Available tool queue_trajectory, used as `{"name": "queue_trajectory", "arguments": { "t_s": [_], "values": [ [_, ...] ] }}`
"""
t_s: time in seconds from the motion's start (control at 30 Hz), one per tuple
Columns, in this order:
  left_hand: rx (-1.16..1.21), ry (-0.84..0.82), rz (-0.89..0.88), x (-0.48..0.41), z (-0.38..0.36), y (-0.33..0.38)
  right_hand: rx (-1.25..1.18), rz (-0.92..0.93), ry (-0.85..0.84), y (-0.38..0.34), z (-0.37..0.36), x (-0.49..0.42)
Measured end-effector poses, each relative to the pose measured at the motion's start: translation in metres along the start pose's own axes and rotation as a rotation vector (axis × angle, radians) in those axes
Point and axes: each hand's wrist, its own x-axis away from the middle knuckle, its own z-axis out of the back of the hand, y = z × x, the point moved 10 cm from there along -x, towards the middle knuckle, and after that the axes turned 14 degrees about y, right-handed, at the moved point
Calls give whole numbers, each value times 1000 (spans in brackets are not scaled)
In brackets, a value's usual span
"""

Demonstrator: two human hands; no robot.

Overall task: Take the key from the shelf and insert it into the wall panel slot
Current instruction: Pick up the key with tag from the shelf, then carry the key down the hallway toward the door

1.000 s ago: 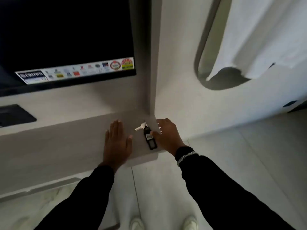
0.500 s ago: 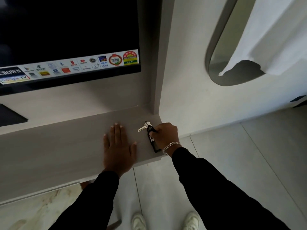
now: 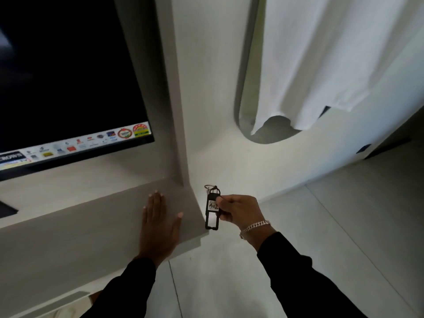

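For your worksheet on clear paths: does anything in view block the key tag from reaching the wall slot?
Cannot be judged: no wall slot shows. The right hand holds the key tag just off the shelf corner, with nothing touching it.

Both arms are covered by long black sleeves, plain and without any print or seam detail that shows. The left sleeve [image 3: 128,285] ends at the wrist, just behind the left hand [image 3: 158,226], with a soft, slightly rounded cuff. The right sleeve [image 3: 305,278] looks loose and wide along the forearm and stops a little short of the right hand [image 3: 241,212]. On that right wrist sits a silver chain bracelet [image 3: 254,228] made of chunky flat links that catch the light. The left wrist shows no jewellery. The fingernails [image 3: 180,214] on the left hand are short and pale, catching a faint shine.
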Motion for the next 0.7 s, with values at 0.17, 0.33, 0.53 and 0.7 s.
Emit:
{"name": "queue_trajectory", "arguments": {
  "t_s": [0.17,0.33,0.53,0.7],
  "values": [
    [44,3,-247,-6,-7,90,-132,29,45,-23,87,12],
    [172,54,-450,-8,-15,209,-219,60,81,-51,189,19],
    [291,33,-595,-4,-49,351,-301,124,137,-82,310,19],
    [344,-14,-715,-4,-89,452,-316,136,237,-96,403,7]
  ]
}}
